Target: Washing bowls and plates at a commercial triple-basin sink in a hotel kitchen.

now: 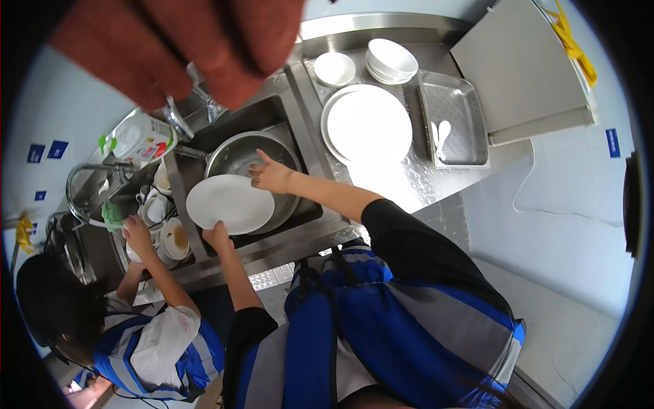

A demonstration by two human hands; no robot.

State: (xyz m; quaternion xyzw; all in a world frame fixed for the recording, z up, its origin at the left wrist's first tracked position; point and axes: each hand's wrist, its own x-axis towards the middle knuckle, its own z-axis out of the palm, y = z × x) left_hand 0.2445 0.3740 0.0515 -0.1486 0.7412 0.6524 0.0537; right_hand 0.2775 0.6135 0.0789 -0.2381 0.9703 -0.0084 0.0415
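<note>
A white oval plate (230,204) is tilted over the right sink basin, its near rim gripped by my left hand (218,236) with the thumb on top. At the plate's far right edge is my right hand (274,174), fingers spread apart; whether it touches the rim I cannot tell. Beneath the plate sits a large metal pan (289,151) in the basin, partly hidden, with what looks like liquid inside. Its handle (191,153) points left.
A co-worker (153,327) at the left basin handles dishes with a green scrubber (112,215). White plates (370,125) and bowls (392,60) stand on the right counter, beside a perforated metal tray (455,116) holding white spoons. A white plastic tub (143,138) sits behind the basins.
</note>
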